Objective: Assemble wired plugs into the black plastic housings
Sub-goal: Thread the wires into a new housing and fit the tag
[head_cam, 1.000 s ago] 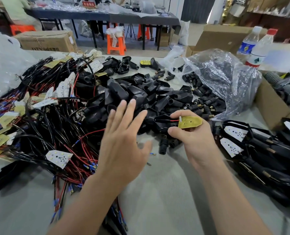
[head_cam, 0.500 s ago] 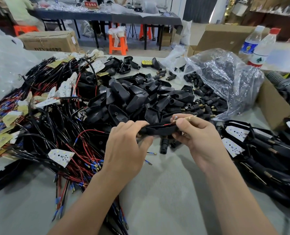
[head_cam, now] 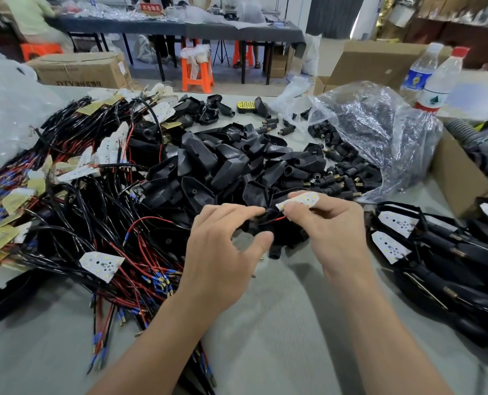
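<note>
Between the hands: black housing [head_cam: 285, 232], held above the surface just in front of the heap; red wire [head_cam: 277, 219] crosses its top
Left hand [head_cam: 223, 249]: fingers curled; fingertips on the housing's left end, thumb below it, gripping it
Right hand [head_cam: 334, 226]: thumb and fingers pinch a white LED board [head_cam: 301, 200], dotted face up, at the housing's right end; the red wire leads in under that board
Just below the hands: black barrel plug [head_cam: 274, 253] lying on the grey surface [head_cam: 265, 323]
Behind the hands: heap of housings [head_cam: 231, 163], loose and overlapping; a few more lie apart at the far edge
Left of the heap: wire tangle [head_cam: 89, 206], black and red, many ends sleeved in blue; white and yellowish boards scattered through it; one loose white board [head_cam: 101, 263] at its near edge
Right of the heap: clear plastic bag [head_cam: 379, 132], crumpled, mouth toward the heap; brass-tipped plugs [head_cam: 334, 181] spill from it
Far right: dark wired pieces [head_cam: 436, 269] with white boards, lying side by side; cardboard box [head_cam: 459, 178] just behind them; two water bottles [head_cam: 434, 81] beyond the bag
Background: orange stool [head_cam: 197, 69]; long dark table [head_cam: 180, 28]; printed carton [head_cam: 80, 69] on the floor
</note>
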`<state>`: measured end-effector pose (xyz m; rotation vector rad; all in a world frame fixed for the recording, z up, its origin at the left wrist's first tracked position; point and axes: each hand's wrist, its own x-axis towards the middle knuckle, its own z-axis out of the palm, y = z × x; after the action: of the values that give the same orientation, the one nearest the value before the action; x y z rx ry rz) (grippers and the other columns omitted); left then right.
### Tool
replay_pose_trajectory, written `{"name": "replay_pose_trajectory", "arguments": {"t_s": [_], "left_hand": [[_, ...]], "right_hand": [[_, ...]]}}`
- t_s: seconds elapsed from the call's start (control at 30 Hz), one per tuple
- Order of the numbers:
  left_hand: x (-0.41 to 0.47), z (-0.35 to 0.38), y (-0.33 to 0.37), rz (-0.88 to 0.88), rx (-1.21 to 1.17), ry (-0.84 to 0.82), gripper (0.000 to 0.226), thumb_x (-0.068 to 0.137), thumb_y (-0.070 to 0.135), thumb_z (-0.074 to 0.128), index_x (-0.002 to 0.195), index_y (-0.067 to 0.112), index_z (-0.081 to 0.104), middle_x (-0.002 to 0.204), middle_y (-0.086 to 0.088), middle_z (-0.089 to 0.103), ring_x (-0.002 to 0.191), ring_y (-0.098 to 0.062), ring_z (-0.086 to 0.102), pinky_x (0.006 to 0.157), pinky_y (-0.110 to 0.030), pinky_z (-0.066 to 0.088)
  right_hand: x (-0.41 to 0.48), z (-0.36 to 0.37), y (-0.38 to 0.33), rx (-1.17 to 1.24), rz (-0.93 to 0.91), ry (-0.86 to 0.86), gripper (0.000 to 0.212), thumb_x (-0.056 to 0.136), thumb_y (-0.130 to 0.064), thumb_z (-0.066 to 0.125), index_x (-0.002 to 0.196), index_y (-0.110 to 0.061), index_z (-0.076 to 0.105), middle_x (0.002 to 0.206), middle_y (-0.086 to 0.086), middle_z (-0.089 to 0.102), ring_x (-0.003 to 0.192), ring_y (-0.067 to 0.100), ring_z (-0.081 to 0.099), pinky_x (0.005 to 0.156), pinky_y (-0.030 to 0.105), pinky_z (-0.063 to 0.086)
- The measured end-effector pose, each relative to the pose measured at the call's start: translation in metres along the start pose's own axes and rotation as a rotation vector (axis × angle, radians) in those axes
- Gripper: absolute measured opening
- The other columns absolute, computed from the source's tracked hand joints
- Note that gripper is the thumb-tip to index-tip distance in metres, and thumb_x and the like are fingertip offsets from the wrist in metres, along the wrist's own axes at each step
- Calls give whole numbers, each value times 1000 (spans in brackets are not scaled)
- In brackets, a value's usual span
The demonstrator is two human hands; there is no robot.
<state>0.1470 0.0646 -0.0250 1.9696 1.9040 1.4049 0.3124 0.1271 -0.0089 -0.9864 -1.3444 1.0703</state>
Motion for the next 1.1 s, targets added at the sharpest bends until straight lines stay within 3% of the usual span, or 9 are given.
{"name": "replay_pose_trajectory", "arguments": {"t_s": [0.17, 0.33, 0.4, 0.53, 0.67, 0.8, 0.9, 0.97, 1.1], "left_hand": [[-2, 3, -3, 13, 69, 40, 45, 79, 14, 86, 121, 24, 74, 102, 17, 67, 100, 0, 51, 98, -7, 32], [-1, 1, 1, -90, -132, 205, 40, 74, 19, 91, 111, 27, 78, 90, 26, 66, 90, 8, 63, 84, 0, 39], [0, 0, 1, -105, -195, 258, 36, 73, 21, 92, 106, 29, 79, 90, 27, 68, 89, 9, 65, 83, 0, 40], [-5, 5, 6, -41, -196, 233, 35, 74, 22, 92, 106, 27, 79, 92, 24, 69, 90, 8, 65, 84, -2, 42], [-4, 8, 4, -38, -251, 102, 46, 75, 14, 90, 116, 31, 76, 102, 24, 72, 98, 6, 68, 89, -4, 44], [-4, 11, 1, -148, -224, 4, 56, 81, 16, 85, 129, 38, 67, 102, 28, 71, 97, 9, 68, 88, -8, 50], [-5, 13, 1, -212, -141, -60, 43, 87, 25, 80, 125, 40, 68, 90, 33, 69, 90, 5, 69, 87, -27, 58], [-4, 11, 3, -181, -89, -52, 30, 89, 25, 77, 116, 38, 72, 91, 26, 73, 85, 2, 69, 83, -31, 58], [-3, 9, 2, -166, -118, -46, 30, 88, 21, 77, 115, 34, 76, 94, 24, 72, 89, 7, 65, 83, -14, 50]], "right_hand": [[-5, 12, 4, 88, 152, -8, 12, 85, -12, 76, 78, -19, 83, 78, -2, 78, 69, 8, 69, 65, 22, 53], [-9, 18, 3, 250, 324, -16, 9, 90, -16, 74, 88, -16, 83, 87, 13, 76, 84, 28, 65, 86, 57, 56], [-10, 20, 1, 233, 318, -46, 12, 92, -18, 72, 87, -17, 83, 88, 8, 77, 85, 20, 66, 95, 49, 55], [-15, 26, -1, 231, 287, -85, 11, 91, -14, 72, 85, -15, 82, 78, 4, 74, 69, 12, 62, 69, 28, 53], [-16, 26, 2, 170, 143, 59, 10, 81, -7, 78, 82, -16, 82, 90, 16, 75, 72, 15, 66, 61, 27, 53], [-13, 26, 9, -22, 21, 168, 20, 69, -9, 83, 79, -25, 81, 102, -6, 76, 102, -8, 66, 80, 23, 55], [-11, 24, 13, -142, 13, 214, 33, 65, -13, 84, 86, -32, 68, 121, -17, 69, 112, -7, 63, 88, 18, 49], [-8, 21, 12, -80, 7, 209, 31, 67, -16, 79, 85, -32, 59, 114, -17, 72, 104, -1, 67, 84, 19, 52], [-2, 11, 9, -96, 11, 142, 15, 75, -10, 72, 77, -24, 68, 88, -6, 77, 75, 7, 67, 68, 30, 56]]}}
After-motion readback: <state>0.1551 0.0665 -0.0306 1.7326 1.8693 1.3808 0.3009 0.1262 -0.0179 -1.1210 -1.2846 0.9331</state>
